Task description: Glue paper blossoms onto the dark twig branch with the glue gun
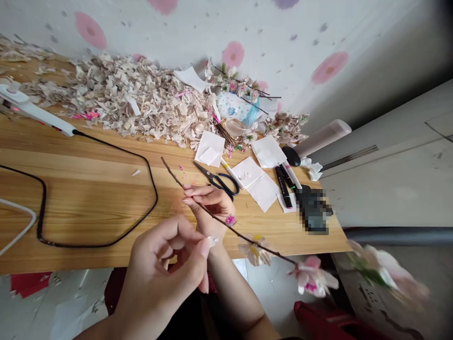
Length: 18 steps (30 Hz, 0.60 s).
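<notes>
My right hand (pixel 209 204) is closed around a thin brown branch (pixel 177 179) that runs diagonally over the wooden table (pixel 88 189). The branch carries a small pink bud (pixel 230 219), a pale flower with a yellow centre (pixel 255 251) and a pink-white flower (pixel 312 279) at its lower end, past the table's edge. My left hand (pixel 166 264) is nearer to me, its thumb and forefinger pinched on a tiny white petal piece (pixel 213 241), held close to the branch beside my right wrist.
Black scissors (pixel 220 180), white paper squares (pixel 258 184) and markers (pixel 284 185) lie behind the hands. A heap of paper scraps (pixel 134 99) fills the back. A white glue gun (pixel 35 112) with a black cable (pixel 152 189) sits left. More flower branches (pixel 244 87) lean at the wall.
</notes>
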Each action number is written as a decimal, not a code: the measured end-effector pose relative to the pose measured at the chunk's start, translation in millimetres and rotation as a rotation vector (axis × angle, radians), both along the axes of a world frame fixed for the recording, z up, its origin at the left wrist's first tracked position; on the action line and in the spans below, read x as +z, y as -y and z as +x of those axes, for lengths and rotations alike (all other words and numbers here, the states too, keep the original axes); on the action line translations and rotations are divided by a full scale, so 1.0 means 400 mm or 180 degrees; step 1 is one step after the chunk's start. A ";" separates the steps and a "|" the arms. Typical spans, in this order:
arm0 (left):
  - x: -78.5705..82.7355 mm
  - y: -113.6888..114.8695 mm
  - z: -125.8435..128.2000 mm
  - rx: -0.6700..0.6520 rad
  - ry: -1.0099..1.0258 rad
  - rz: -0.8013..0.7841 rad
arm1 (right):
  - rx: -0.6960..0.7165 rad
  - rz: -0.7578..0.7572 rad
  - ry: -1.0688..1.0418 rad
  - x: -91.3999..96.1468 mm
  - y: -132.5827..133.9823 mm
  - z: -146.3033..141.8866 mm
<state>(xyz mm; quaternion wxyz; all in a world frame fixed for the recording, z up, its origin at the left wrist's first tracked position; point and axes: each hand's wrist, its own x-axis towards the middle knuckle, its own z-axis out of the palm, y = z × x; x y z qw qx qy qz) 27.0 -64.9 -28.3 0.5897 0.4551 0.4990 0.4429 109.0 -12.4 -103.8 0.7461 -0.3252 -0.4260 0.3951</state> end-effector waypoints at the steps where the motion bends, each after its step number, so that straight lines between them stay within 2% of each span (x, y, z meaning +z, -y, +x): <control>1: -0.001 0.002 -0.003 -0.0051 -0.0029 -0.0012 | -0.0082 0.0074 0.0133 -0.003 0.002 0.001; 4: 0.001 0.013 -0.012 -0.0007 -0.0097 -0.0096 | -0.0246 0.0426 0.0498 -0.018 0.005 0.012; 9: 0.016 0.039 -0.024 0.0230 -0.0263 -0.0362 | -0.0259 0.1132 0.1233 -0.031 0.002 0.060; 14: 0.013 0.053 -0.041 0.0132 -0.0803 -0.0059 | -0.0617 0.1542 0.1838 -0.013 0.004 0.101; 17: 0.002 0.051 -0.051 -0.0066 -0.0823 0.0090 | -0.0792 0.1695 0.2143 -0.007 0.010 0.119; 18: -0.001 0.049 -0.054 -0.0152 -0.0786 0.0136 | -0.0756 0.1617 0.2305 -0.009 0.013 0.125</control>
